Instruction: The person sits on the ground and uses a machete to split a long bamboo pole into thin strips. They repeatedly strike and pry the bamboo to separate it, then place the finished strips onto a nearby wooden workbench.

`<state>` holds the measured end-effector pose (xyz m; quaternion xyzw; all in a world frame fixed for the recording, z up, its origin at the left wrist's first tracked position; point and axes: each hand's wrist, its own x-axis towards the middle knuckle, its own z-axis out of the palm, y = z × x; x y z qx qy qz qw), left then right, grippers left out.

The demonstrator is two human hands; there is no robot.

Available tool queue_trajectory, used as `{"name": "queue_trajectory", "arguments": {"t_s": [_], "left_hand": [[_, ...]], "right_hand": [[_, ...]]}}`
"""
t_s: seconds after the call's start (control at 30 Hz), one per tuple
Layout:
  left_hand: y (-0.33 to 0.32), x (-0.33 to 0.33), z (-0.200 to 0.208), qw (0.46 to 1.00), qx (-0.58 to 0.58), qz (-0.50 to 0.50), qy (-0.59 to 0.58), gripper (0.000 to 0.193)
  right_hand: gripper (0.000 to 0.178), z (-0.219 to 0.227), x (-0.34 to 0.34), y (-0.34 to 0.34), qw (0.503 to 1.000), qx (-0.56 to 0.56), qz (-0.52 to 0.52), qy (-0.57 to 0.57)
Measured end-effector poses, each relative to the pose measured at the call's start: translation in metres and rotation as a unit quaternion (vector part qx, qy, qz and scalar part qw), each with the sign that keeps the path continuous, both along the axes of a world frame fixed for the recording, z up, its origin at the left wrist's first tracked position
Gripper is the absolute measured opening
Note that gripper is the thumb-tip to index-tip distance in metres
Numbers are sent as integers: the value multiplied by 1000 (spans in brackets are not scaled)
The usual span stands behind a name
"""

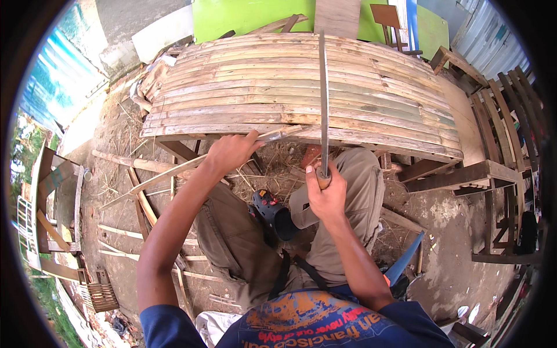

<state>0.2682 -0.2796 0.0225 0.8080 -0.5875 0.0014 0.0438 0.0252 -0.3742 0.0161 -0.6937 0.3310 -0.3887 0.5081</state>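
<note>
Two bare hands work a thin bamboo strip [174,172] at the near edge of a slatted bamboo platform [301,87]. The strip is pale, narrow and slightly bowed; it runs from the dirt ground [116,145] left of the platform, up through the left hand [229,152], and its tip ends against the platform's front edge. The left hand is curled around the strip, thumb raised toward the platform. The right hand [326,194], just below the platform's front edge, is clenched on the wooden handle of a long knife [323,98], thumb pressed on the grip; the flat grey blade stands upright and crosses the platform's slats toward its far side. The strip's tip and the blade lie close together at the platform edge; whether they touch cannot be told.

The platform is built of long split slats, weathered grey-brown, laid side by side on dark timber rails. Below its front edge, between the person's knees, lies a black and red power tool [271,213] among dry shavings. Left of the platform more split strips [119,232] are scattered over open dirt; right of it stand dark wooden frames [499,174], leaving a bare patch of ground between.
</note>
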Motion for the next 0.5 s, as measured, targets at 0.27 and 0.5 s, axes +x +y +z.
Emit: {"name": "queue_trajectory", "arguments": {"t_s": [0.27, 0.5], "left_hand": [[2, -6, -3, 999, -5, -3, -35, 38], [-1, -6, -5, 999, 15, -1, -30, 38]], "right_hand": [[27, -7, -9, -13, 989, 19, 67, 128], [32, -32, -2, -17, 991, 12, 62, 116]]}}
